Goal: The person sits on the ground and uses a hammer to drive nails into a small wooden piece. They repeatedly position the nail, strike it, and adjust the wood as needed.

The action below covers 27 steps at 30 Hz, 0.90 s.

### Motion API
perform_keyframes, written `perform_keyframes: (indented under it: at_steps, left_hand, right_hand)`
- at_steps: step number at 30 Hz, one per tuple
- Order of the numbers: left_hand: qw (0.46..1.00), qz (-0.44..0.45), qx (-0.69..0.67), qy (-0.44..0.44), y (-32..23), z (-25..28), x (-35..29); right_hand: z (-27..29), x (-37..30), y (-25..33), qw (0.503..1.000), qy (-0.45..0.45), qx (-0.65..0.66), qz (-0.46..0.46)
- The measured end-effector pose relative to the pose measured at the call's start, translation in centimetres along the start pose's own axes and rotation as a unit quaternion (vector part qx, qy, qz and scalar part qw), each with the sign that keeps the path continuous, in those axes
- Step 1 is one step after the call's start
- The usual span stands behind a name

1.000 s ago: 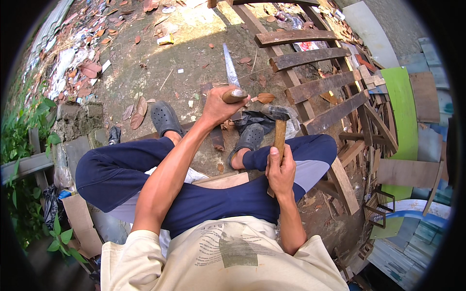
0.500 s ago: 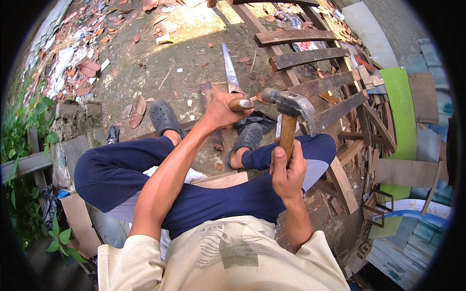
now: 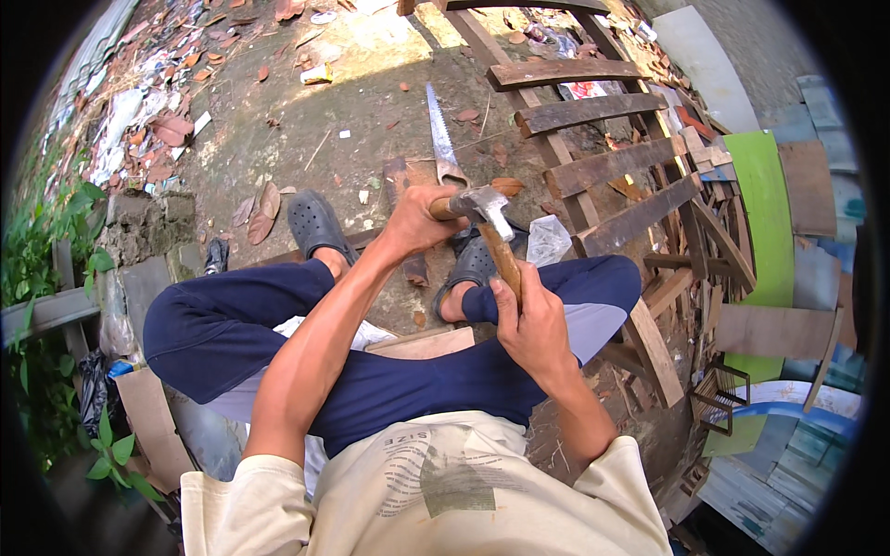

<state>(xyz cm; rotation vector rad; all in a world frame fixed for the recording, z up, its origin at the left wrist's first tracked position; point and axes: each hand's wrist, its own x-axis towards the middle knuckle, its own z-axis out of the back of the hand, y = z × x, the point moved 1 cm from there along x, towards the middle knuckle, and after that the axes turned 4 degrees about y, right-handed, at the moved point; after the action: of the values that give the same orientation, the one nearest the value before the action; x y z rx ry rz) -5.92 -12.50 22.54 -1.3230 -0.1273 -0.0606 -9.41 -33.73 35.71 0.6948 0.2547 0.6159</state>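
Note:
In my left hand (image 3: 414, 222), closed in a fist, is a round wooden handle (image 3: 443, 209) whose far end my fingers hide. My right hand (image 3: 536, 320) wraps round the wooden grip of a claw hammer (image 3: 501, 255). The hammer's metal head overlaps the exposed end of the wooden handle; they look to be touching. Beneath my left hand a dark wooden plank (image 3: 414, 269) lies on the ground between my feet. A handsaw (image 3: 439, 130) rests just beyond that hand, its blade pointing away.
A slatted wooden frame (image 3: 598, 113) leans at the right, with scrap boards and a green panel (image 3: 760, 213) behind it. A clear plastic bag (image 3: 549, 239) lies by my right foot. Litter and dry leaves (image 3: 167, 130) cover the far left, near a broken concrete block (image 3: 148, 222).
My right hand has swung the hammer left and down, bringing its head from the right onto the wooden handle's end. My left hand has stayed nearly in place.

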Motion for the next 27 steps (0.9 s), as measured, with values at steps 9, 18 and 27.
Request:
perform_keyframes:
  at_steps: [9,18,27]
  left_hand:
    - [1.000,0.015,-0.009,-0.001,1.7,-0.6,-0.8]
    - [0.993,0.110,-0.029,-0.022,4.4,-3.1,-2.7]
    - [0.974,0.084,-0.169,-0.128,-0.1,-0.2,1.3]
  right_hand:
    - [-0.5,0.0,-0.6,0.998,-0.023,0.032,0.042]
    - [-0.2,-1.7,-2.1,0.996,-0.058,0.072,0.009]
    - [-2.4,-1.5,-6.4,0.975,-0.063,0.144,-0.155]
